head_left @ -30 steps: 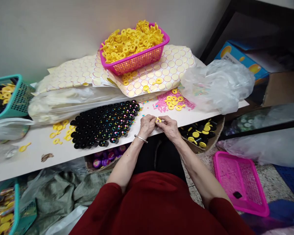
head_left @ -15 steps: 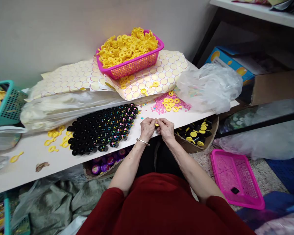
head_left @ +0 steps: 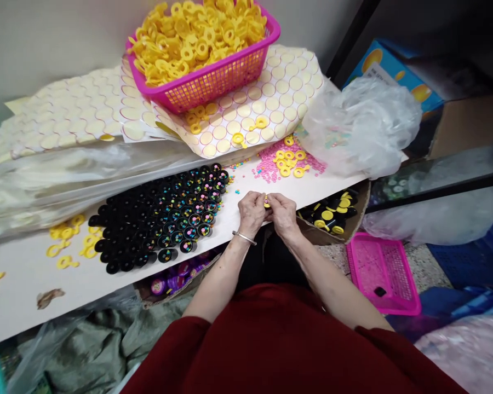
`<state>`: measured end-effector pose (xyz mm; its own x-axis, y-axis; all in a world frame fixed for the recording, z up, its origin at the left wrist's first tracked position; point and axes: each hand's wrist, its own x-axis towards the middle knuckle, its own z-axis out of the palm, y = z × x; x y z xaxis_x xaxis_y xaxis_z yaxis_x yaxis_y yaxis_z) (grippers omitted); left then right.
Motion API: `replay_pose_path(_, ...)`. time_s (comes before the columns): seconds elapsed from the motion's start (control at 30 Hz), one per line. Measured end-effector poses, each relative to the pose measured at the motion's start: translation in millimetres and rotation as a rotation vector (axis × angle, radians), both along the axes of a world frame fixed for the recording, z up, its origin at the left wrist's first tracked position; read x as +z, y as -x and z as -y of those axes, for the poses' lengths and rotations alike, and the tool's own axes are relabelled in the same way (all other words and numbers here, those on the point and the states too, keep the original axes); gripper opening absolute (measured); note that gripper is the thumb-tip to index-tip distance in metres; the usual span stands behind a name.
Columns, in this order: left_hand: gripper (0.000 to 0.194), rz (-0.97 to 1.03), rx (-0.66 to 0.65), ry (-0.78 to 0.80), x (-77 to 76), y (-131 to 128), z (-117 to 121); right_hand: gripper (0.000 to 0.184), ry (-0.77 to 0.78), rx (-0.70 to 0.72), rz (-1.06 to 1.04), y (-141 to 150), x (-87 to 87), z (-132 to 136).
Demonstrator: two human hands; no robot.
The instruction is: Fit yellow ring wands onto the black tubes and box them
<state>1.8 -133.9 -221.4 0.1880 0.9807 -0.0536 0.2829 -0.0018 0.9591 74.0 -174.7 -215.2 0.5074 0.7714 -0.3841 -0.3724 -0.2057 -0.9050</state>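
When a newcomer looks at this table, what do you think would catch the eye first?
Probably the pink basket heaped with yellow ring pieces, at the back on circle-printed sheets. Next, the dense rows of black cups left of centre on the white table, some holding colourful beads. Near the front edge, the left hand and right hand meet at a small yellow piece.

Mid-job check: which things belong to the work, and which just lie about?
Likely in use:
yellow piece between left hand and right hand
black cups
small pink pieces
yellow rings in upper pink basket

Apparently lying about:
brown scrap
crumpled plastic bag
greenish cloth
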Motion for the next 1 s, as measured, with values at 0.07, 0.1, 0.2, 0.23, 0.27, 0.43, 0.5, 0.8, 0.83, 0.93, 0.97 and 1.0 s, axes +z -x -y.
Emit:
replay_pose_path(0.07, 0.022, 0.013, 0.009, 0.038, -1.3, 1, -1, 0.019, 0.019, 0.005, 0.018, 1, 1.4, 0)
replay_pose_path(0.1, 0.022, 0.02, 0.011, 0.046, -2.1, 1, -2, 0.019, 0.026, 0.016, 0.012, 1, 2.2, 0)
replay_pose_path(0.2, 0.022, 0.04, -0.003, 0.038, -5.4, 2, -4, 0.022, 0.018, 0.018, -0.013, 1, 3.2, 2)
replay_pose_path(0.23, 0.023, 0.038, -0.008, 0.037, -6.6, 2, -4, 0.023, 0.009, 0.004, -0.01, 1, 3.0, 3)
replay_pose_path(0.27, 0.025, 0.03, -0.013, 0.04, -7.8, 3, -5, 0.024, 0.003, -0.011, -0.003, 2, 2.6, 3)
replay_pose_path(0.43, 0.029, -0.01, -0.079, 0.028, -8.8, 7, -10, 0.027, 0.0, -0.028, 0.007, 7, 1.8, 6)
replay_pose_path(0.5, 0.029, -0.017, -0.108, 0.011, -7.2, 9, -12, 0.031, -0.026, 0.008, -0.02, 7, 3.1, 8)
replay_pose_path(0.8, 0.024, -0.008, -0.197, 0.061, -12.3, 13, -24, 0.035, 0.003, 0.107, -0.095, -6, 11.3, 8)
replay_pose_path(0.83, 0.023, 0.0, -0.191, 0.068, -14.0, 12, -25, 0.032, 0.031, 0.108, -0.104, -7, 11.6, 6)
replay_pose_path(0.93, 0.02, 0.067, -0.181, 0.111, -17.3, 10, -26, 0.024, 0.082, 0.079, -0.116, -9, 12.2, 2)
replay_pose_path(0.97, 0.019, 0.102, -0.174, 0.134, -17.4, 9, -26, 0.022, 0.091, 0.067, -0.112, -8, 12.4, 1)
replay_pose_path(1.0, 0.017, 0.14, -0.162, 0.159, -17.1, 9, -26, 0.021, 0.098, 0.058, -0.106, -8, 12.5, 1)
